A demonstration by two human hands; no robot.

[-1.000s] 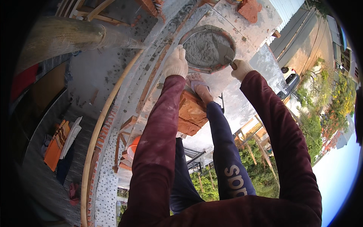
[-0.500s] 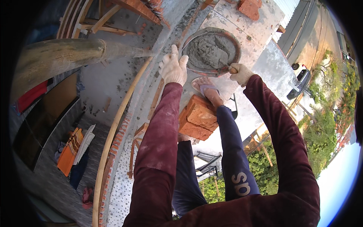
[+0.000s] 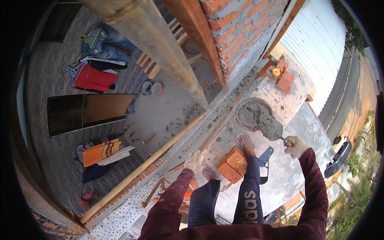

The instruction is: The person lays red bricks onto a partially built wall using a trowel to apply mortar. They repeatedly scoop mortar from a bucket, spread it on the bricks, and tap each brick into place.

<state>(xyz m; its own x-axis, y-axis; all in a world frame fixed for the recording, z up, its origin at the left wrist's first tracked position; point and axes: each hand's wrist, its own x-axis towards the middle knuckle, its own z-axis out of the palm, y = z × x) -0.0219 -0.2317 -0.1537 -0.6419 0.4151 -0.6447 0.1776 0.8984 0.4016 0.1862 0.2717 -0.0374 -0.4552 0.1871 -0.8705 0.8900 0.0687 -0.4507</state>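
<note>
My right hand (image 3: 297, 147), in a pale work glove, grips the handle of a trowel (image 3: 283, 139). A heap of wet grey mortar (image 3: 273, 129) covers the trowel's blade and hides most of it. Just beyond it sits a round mortar pan (image 3: 237, 116), with more mortar inside; the loaded trowel overlaps its right side. My left hand (image 3: 194, 161), also gloved, is low beside the wall ledge, fingers stretched out and nothing seen in them. Red bricks (image 3: 233, 165) lie in front of my sandalled feet, to the right of that hand.
A bamboo rail (image 3: 146, 164) runs along the ledge, above a lower floor at left. A thick post (image 3: 168, 52) slants down near a brick wall (image 3: 236, 36). Broken bricks (image 3: 285, 80) and a yellow tape measure (image 3: 275, 72) lie at the platform's far end.
My right hand has moved right, bringing the trowel up with mortar on it. My left hand has drawn back from beside the pan toward me. The view has shifted.
</note>
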